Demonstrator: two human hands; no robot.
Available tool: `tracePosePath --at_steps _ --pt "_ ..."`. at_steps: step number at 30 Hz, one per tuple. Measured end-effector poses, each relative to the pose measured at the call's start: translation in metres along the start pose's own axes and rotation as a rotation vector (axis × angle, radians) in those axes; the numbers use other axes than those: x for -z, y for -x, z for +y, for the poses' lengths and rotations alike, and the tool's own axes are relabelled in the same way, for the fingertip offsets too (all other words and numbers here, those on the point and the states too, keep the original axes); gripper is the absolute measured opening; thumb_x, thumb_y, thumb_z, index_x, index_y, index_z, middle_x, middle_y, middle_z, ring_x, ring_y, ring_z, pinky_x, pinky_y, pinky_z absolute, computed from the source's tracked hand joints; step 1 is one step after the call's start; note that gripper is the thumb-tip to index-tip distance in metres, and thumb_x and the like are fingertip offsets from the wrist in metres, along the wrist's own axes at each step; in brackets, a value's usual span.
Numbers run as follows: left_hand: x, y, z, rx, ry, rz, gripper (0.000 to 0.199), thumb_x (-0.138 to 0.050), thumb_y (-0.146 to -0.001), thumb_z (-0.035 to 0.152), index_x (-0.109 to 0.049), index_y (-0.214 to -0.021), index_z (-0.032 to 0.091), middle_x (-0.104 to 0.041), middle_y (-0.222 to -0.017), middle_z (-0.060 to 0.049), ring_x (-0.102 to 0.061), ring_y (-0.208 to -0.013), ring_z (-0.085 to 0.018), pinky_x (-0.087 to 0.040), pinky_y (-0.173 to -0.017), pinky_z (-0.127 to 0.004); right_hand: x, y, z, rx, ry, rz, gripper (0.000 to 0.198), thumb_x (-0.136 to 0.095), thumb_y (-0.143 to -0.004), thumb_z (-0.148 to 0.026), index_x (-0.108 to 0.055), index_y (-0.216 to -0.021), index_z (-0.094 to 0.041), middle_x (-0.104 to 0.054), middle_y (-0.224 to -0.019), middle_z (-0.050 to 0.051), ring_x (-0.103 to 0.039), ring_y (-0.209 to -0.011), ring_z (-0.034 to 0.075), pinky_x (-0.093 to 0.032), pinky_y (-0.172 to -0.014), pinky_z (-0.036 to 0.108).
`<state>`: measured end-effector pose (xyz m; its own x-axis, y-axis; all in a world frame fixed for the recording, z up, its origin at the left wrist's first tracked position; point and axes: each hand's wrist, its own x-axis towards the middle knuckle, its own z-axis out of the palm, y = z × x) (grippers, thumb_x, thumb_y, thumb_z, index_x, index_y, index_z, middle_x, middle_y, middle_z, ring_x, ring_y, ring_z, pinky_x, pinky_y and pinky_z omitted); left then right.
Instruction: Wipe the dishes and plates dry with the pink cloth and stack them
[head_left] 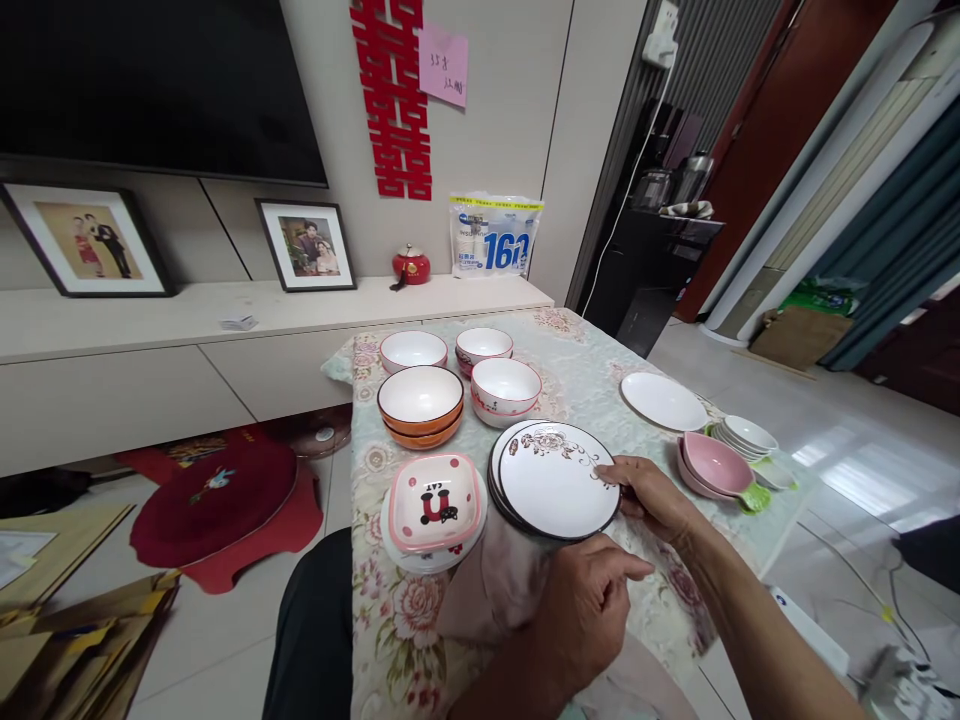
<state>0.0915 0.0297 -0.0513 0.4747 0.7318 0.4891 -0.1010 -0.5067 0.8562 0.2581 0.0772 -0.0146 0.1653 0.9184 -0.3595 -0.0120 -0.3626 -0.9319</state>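
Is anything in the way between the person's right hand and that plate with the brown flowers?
Nothing visible: the right hand already holds the flowered plate at its right edge, thumb on top. The left hand is at the plate's near side, not between them.

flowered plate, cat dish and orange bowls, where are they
Flowered plate (559, 484): head view, bare white middle.
Cat dish (436, 503): head view, inside bottom.
Orange bowls (421, 402): head view, inside of the upper one.
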Motion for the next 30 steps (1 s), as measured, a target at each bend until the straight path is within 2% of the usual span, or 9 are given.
tracePosePath --at_steps 7,11,14,16,18,21,24,27,30 --pt "0.002 -0.002 0.009 0.083 0.089 -0.076 0.035 -0.055 -0.072 0.005 -0.082 -0.092 0.014 -0.079 -0.079 -0.013 -0.069 -0.067 -0.02 -0.051 -0.063 -0.029 -0.006 0.014 0.003 0.03 -0.202 0.06 0.041 -0.078 -0.057 -0.038 -0.041 -0.056 -0.022 -0.036 -0.042 -0.011 -0.023 -0.034 0.003 -0.014 -0.036 0.02" --pt "0.006 -0.006 0.014 0.25 0.208 -0.13 0.034 -0.06 -0.076 0.014 -0.077 -0.106 0.011 -0.08 -0.084 -0.014 -0.07 -0.066 -0.019 -0.053 -0.06 -0.029 -0.004 0.021 0.006 0.1 -0.286 0.131 0.045 -0.08 -0.057 -0.039 -0.038 -0.057 -0.023 -0.034 -0.042 -0.012 -0.021 -0.034 0.002 -0.017 -0.035 0.019" --pt "0.01 -0.008 0.013 0.437 0.491 -0.156 0.042 -0.065 -0.082 0.031 -0.069 -0.117 0.008 -0.078 -0.098 -0.017 -0.073 -0.075 -0.021 -0.056 -0.063 -0.03 -0.001 0.029 0.003 0.166 -0.326 0.184 0.046 -0.082 -0.058 -0.04 -0.04 -0.058 -0.022 -0.035 -0.043 -0.011 -0.021 -0.035 0.002 -0.018 -0.036 0.019" --pt "0.012 -0.008 0.011 0.523 0.716 -0.106 0.047 -0.07 -0.081 0.043 -0.07 -0.111 0.008 -0.076 -0.104 -0.018 -0.073 -0.079 -0.023 -0.058 -0.067 -0.033 0.0 0.035 0.001 0.207 -0.346 0.215 0.045 -0.082 -0.06 -0.041 -0.041 -0.058 -0.022 -0.035 -0.043 -0.011 -0.022 -0.036 0.003 -0.019 -0.036 0.019" --pt "0.012 -0.009 0.01 0.523 0.882 -0.012 0.051 -0.073 -0.079 0.048 -0.07 -0.111 0.009 -0.074 -0.11 -0.019 -0.073 -0.084 -0.025 -0.058 -0.071 -0.036 -0.002 0.041 0.0 0.243 -0.364 0.243 0.045 -0.082 -0.06 -0.042 -0.042 -0.058 -0.022 -0.035 -0.045 -0.01 -0.023 -0.037 0.003 -0.02 -0.036 0.019" --pt "0.014 -0.012 0.013 0.498 1.031 0.163 0.056 -0.075 -0.079 0.044 -0.064 -0.125 0.014 -0.072 -0.119 -0.017 -0.071 -0.1 -0.03 -0.059 -0.078 -0.041 -0.007 0.051 0.002 0.271 -0.383 0.269 0.043 -0.084 -0.06 -0.042 -0.047 -0.058 -0.021 -0.038 -0.047 -0.009 -0.022 -0.037 0.003 -0.017 -0.036 0.02" --pt "0.017 -0.016 0.019 0.547 1.11 0.265 0.061 -0.077 -0.077 0.035 -0.059 -0.133 0.017 -0.075 -0.117 -0.015 -0.07 -0.105 -0.032 -0.059 -0.084 -0.047 -0.014 0.06 0.008 0.282 -0.365 0.281 0.044 -0.086 -0.059 -0.044 -0.049 -0.055 -0.02 -0.039 -0.045 -0.008 -0.024 -0.037 0.004 -0.016 -0.038 0.021" --pt "0.022 -0.018 0.022 0.594 1.152 0.297 0.069 -0.078 -0.072 0.027 -0.055 -0.137 0.018 -0.077 -0.11 -0.013 -0.071 -0.103 -0.034 -0.06 -0.083 -0.051 -0.017 0.066 0.016 0.297 -0.316 0.232 0.044 -0.082 -0.067 -0.051 -0.052 -0.056 -0.021 -0.042 -0.042 -0.005 -0.032 -0.039 0.008 -0.025 -0.042 0.023" --pt "0.027 -0.019 0.022 0.586 1.145 0.364 0.071 -0.076 -0.071 0.021 -0.054 -0.138 0.019 -0.077 -0.11 -0.012 -0.07 -0.105 -0.034 -0.061 -0.082 -0.051 -0.012 0.072 0.027 0.332 -0.254 0.112 0.047 -0.063 -0.082 -0.063 -0.058 -0.061 -0.022 -0.051 -0.047 0.001 -0.046 -0.047 0.015 -0.039 -0.051 0.028"
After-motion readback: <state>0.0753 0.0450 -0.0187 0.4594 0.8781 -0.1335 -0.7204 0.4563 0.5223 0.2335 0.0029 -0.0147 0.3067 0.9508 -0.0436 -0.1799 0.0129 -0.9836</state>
